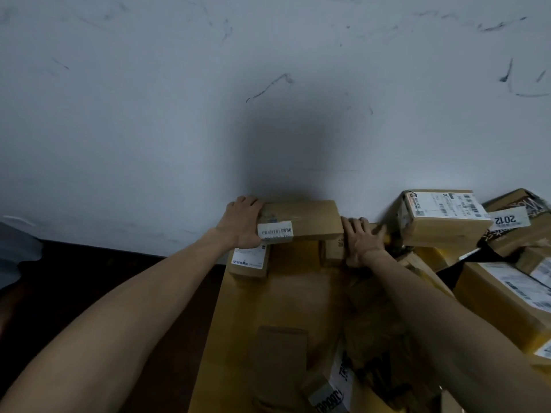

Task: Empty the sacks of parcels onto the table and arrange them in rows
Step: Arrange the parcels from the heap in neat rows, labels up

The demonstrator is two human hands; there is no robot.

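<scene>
Parcel [301,219] — my left hand [243,223] clamps its left end, arm outstretched. Right hand [362,236] touches its right end; grip there I cannot tell.

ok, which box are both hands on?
The brown box against the wall, with a barcode label on its left end. The left hand grips that end, the right hand touches the other; the boxes to the right lie untouched.
</scene>
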